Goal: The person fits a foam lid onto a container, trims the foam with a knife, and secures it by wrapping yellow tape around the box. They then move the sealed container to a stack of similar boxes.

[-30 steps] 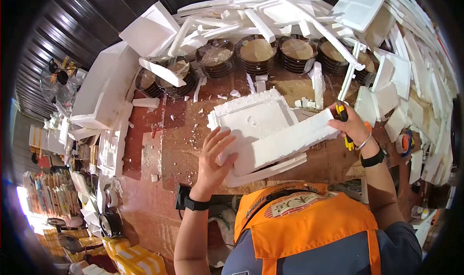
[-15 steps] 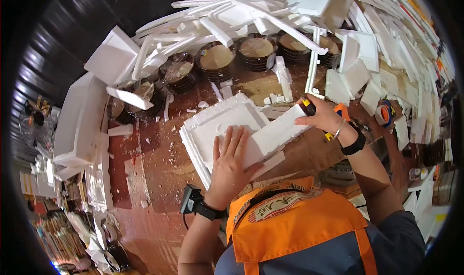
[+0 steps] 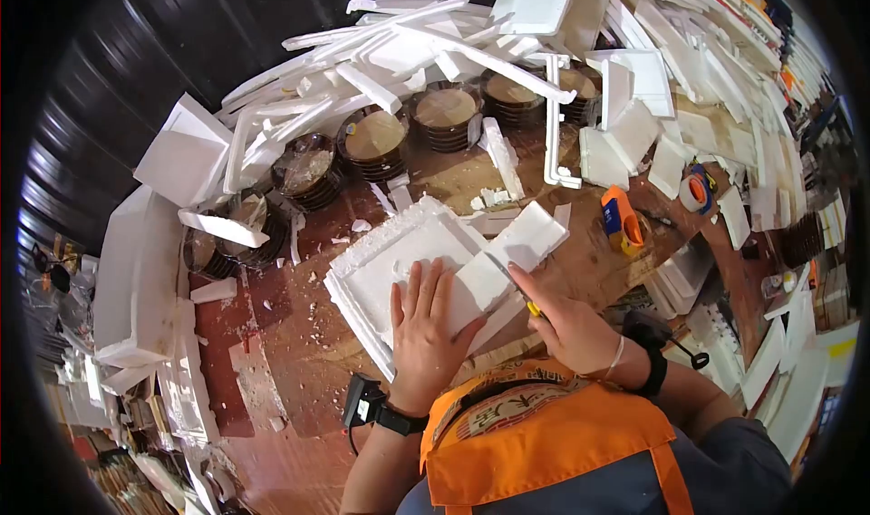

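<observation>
My left hand [image 3: 424, 334] lies with fingers spread on a white foam slab [image 3: 408, 243] with a raised rim, pressing also near a narrower foam strip [image 3: 521, 252] that rests across it. In my right hand [image 3: 569, 329] is a utility knife [image 3: 533, 308] with a yellow part, its fingers wrapped round it. The blade crosses the strip near its middle, and the index finger stretches along it. Most of the knife's handle is hidden by my right hand.
Stacks of dark round bowls [image 3: 376, 139] line the back, with foam scraps [image 3: 435, 30] heaped over them. An orange and blue tool [image 3: 622, 221] lies right of the strip. A tape roll [image 3: 698, 192] is farther right. A large foam box [image 3: 136, 275] stands at left.
My right hand has moved down and left from the strip's far end, bringing the knife blade onto the strip. My left hand stays on the foam. The view has shifted slightly.
</observation>
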A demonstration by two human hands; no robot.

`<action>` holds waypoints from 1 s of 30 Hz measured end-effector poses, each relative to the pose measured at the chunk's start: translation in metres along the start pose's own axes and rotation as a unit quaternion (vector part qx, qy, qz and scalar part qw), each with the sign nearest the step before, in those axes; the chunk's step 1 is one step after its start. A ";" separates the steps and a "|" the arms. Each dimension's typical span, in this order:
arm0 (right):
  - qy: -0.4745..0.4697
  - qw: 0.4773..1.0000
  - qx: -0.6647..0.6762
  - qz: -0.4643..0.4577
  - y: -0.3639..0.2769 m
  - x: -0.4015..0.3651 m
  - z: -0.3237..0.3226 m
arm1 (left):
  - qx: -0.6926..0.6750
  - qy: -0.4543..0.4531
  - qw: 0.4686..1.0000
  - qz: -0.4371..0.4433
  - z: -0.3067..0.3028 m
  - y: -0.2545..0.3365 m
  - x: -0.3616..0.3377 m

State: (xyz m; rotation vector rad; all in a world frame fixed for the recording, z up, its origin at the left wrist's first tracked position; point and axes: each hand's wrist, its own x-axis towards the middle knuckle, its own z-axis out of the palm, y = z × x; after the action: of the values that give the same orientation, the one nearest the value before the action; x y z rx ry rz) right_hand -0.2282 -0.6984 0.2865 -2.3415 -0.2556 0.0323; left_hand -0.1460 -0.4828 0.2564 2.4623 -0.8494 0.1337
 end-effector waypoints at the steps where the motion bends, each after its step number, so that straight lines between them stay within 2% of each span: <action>1: -0.035 0.998 0.008 0.052 -0.007 0.003 -0.002 | 0.000 0.003 1.000 0.000 0.000 -0.001 0.000; 5: -0.054 0.993 -0.048 0.095 -0.013 0.010 -0.004 | 0.003 0.005 1.000 0.003 0.000 0.000 -0.001; 7: -0.019 0.998 -0.048 0.046 -0.002 0.012 0.003 | 0.000 0.008 1.000 0.008 0.000 -0.001 -0.002; 10: -0.006 0.998 -0.046 0.034 -0.011 0.016 0.000 | -0.001 0.015 1.000 0.012 0.000 -0.002 -0.003; 19: -0.045 0.995 -0.050 0.073 -0.021 0.027 -0.003 | 0.002 0.027 1.000 0.009 0.001 -0.004 -0.006; 30: -0.036 0.995 -0.074 0.057 -0.012 0.022 0.003 | 0.002 0.024 1.000 0.008 0.003 -0.002 -0.002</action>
State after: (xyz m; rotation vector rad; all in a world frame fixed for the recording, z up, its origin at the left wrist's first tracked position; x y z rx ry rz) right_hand -0.2088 -0.6840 0.2942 -2.5040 -0.1632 0.1589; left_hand -0.1472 -0.4821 0.2525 2.4456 -0.8499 0.2007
